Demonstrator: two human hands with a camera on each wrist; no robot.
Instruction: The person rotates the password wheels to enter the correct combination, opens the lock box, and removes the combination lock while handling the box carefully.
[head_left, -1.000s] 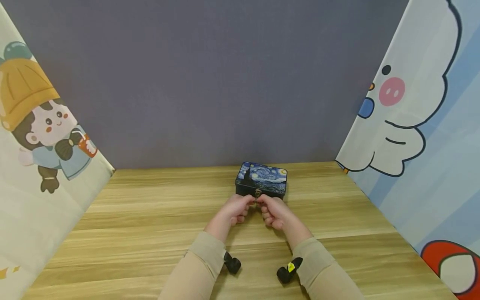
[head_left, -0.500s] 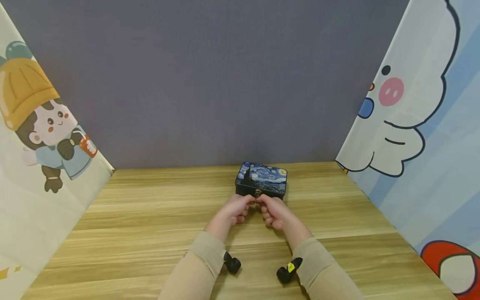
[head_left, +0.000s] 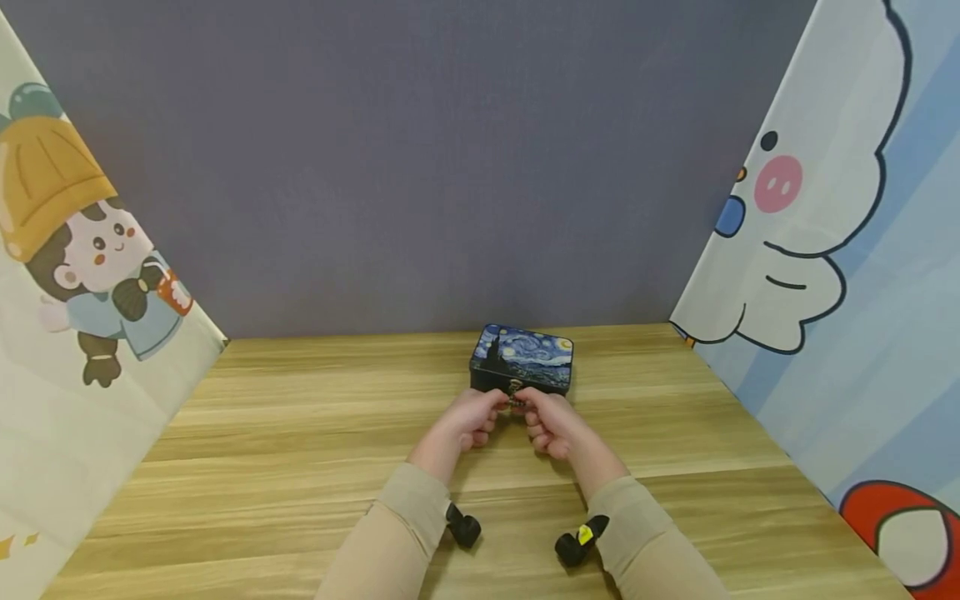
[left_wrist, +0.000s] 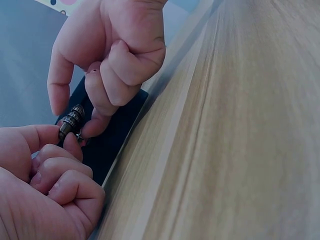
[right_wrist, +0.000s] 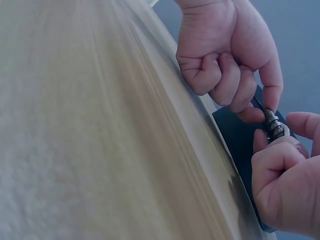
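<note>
A small dark tin box [head_left: 528,354] with a starry night picture on its lid stands closed at the back of the table. At its front clasp [head_left: 515,386] is a small bronze combination padlock [left_wrist: 71,121] with several ridged dials. My left hand [head_left: 471,418] pinches one end of the padlock between thumb and forefinger. My right hand [head_left: 553,423] has its thumb and forefinger curled on either side of the dials, a small gap showing beside the thumb in the left wrist view. The remaining fingers of both hands are folded in. In the right wrist view the padlock [right_wrist: 275,126] shows between the hands.
The wood-grain table [head_left: 300,467] runs back to a grey panel [head_left: 450,167]. Cartoon-printed panels flank it, one on the left [head_left: 82,433] and one on the right [head_left: 825,400]. A black strap-mounted wrist camera [head_left: 463,530] sits at each cuff.
My right thumb and forefinger have come slightly apart and shifted a little to the right. The left hand keeps its pinch; the box stays in place.
</note>
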